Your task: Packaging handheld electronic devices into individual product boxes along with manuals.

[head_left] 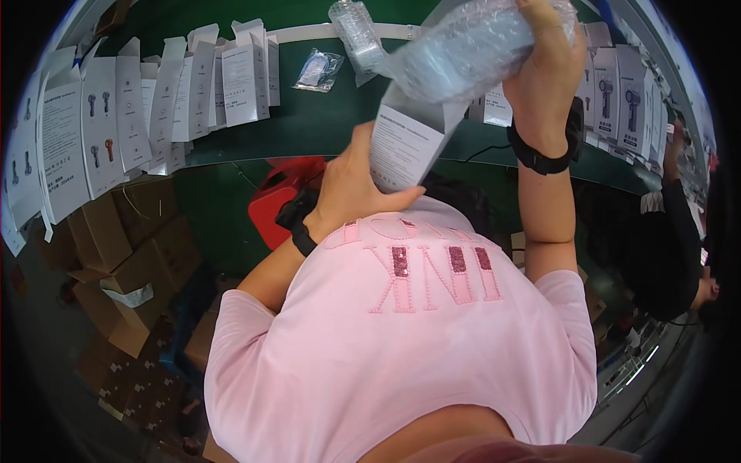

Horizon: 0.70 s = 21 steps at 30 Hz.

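My left hand (349,185) is wrapped round a small white carton (405,147) with printed text, tilted in front of my chest with its open end away from me. Up at the carton's mouth, my right hand (544,89) grips a bubble-wrapped package (467,58), pale blue-white inside the clear wrap. The package overlaps the carton's raised flaps; whether its end is inside cannot be told. Beyond the carton lies another bubble-wrapped item (356,35) on the green bench. Left of that is a small clear plastic bag (317,70) with something pale in it.
Open white cartons (100,123) stand in a row along the bench's left side, and more cartons (617,100) line its right. A red stool or chair (282,197) is below the bench edge. Brown cardboard boxes (127,255) are stacked at left. Another person (656,247) is at far right.
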Available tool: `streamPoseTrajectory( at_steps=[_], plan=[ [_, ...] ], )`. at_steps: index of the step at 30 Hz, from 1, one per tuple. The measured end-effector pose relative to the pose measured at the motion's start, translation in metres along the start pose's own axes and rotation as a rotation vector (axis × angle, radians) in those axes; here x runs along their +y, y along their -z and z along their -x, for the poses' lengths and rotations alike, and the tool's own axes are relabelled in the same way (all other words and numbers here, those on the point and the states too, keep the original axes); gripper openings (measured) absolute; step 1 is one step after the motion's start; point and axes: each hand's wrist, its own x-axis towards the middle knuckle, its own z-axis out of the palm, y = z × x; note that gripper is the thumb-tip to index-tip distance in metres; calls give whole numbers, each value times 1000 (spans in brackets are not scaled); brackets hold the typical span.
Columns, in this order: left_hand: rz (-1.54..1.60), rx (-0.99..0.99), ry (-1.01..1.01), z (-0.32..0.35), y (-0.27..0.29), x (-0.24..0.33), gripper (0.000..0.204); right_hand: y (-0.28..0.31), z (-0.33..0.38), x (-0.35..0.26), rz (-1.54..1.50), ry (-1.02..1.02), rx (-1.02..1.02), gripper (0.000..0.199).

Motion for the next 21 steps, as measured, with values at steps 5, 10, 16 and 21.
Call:
streamPoseTrajectory(
  at_steps=[5, 10, 16, 21],
  plan=[
    [433, -263, 65, -22, 7, -21, 82, -1, -41, -66, 179, -1315, -280, 11],
    [711, -656, 152, -68, -6, -13, 78, 4, -33, -63, 231, -1212, -345, 8],
    [567, -378, -74, -58, -4, -11, 75, 30, -62, -74, 331, -1161, -233, 26],
    [515, -377, -92, -54, 6, 0, 68, 27, -68, -76, 350, -1104, -239, 23]
  ],
)
